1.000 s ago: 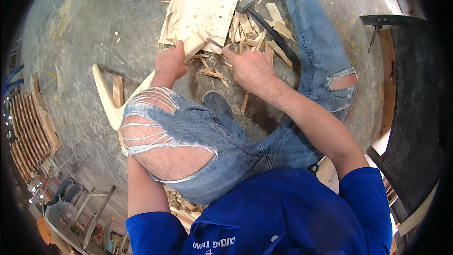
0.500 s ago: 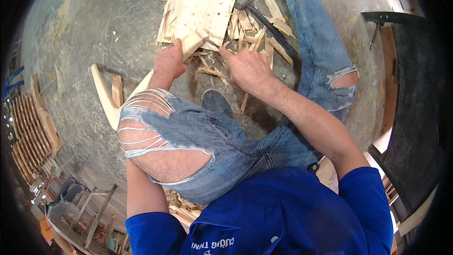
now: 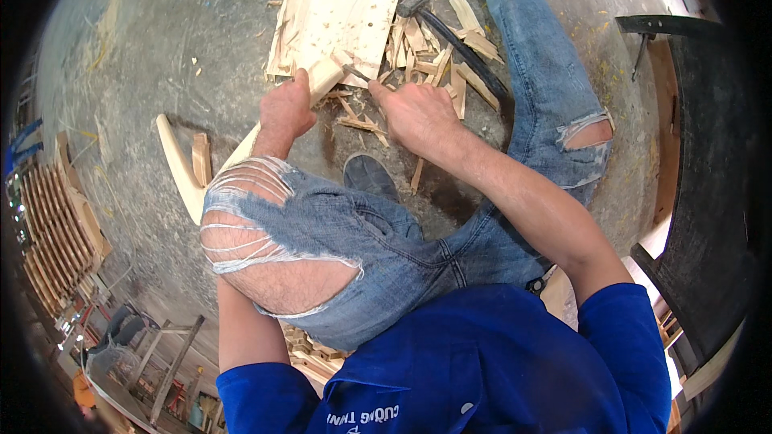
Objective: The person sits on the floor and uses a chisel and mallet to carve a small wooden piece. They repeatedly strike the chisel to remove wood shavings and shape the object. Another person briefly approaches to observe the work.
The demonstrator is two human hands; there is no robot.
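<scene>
My left hand (image 3: 285, 115) is closed around a pale shaped wooden piece (image 3: 323, 79), its thumb lying along the wood. The piece runs back under my left forearm toward my bent knee, where a second pale arm of wood (image 3: 175, 157) shows. My right hand (image 3: 420, 115) is wrapped around a chisel (image 3: 355, 73). Its thin dark blade meets the wood near the piece's far end; the handle is hidden in my fist. That end rests over the near edge of a flat pale board (image 3: 330, 20) strewn with small chips.
A hammer (image 3: 416, 6) with a dark handle lies right of the board, among split offcuts (image 3: 438, 60). A small wood block (image 3: 201, 158) lies left of my knee. Slatted wooden parts (image 3: 60, 233) stand far left. A dark curved panel (image 3: 712, 161) is at the right.
My right hand and the chisel have shifted very slightly left. Both hands keep their hold, and the wooden piece is almost unmoved.
</scene>
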